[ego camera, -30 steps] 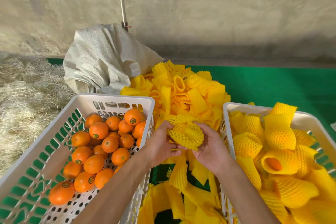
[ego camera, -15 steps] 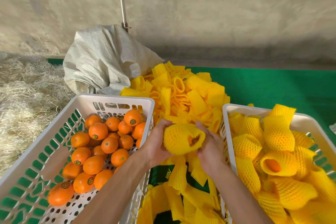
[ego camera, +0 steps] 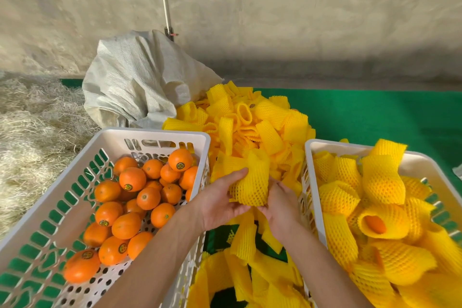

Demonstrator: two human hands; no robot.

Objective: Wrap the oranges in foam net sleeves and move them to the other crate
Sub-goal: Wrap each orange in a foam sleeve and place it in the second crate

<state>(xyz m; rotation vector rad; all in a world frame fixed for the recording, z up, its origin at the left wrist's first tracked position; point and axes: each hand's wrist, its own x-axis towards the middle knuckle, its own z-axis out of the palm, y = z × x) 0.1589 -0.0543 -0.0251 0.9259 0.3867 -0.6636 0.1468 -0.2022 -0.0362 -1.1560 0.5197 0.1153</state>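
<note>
Green cloth (ego camera: 375, 117) covers the counter under everything, and a grey wall (ego camera: 275, 7) stands behind it. Dry straw (ego camera: 32, 132) lies in a heap at the left. A pale woven sack (ego camera: 135, 82) slumps against the wall behind the crates.

The left crate (ego camera: 155, 134) is white plastic with slots in its walls, and it holds many bare oranges (ego camera: 132, 179), some with small round stickers. The right crate (ego camera: 325, 144) is also white, and it is full of wrapped oranges (ego camera: 382, 182) in yellow net. One of them shows its orange end through the open sleeve.

Between the two crates sits a big pile of empty sleeves (ego camera: 250, 120), all yellow foam net, and more of them trail down toward the person.

The left hand (ego camera: 220, 204) and the right hand (ego camera: 281, 207) meet in the gap between the crates, in front of the pile. Together they hold one sleeve (ego camera: 251, 184) that stands up tall. The left thumb lies across its side and the left fingers curl under it. The right fingers grip its lower right edge. Whether there is an orange inside this sleeve cannot be seen.
</note>
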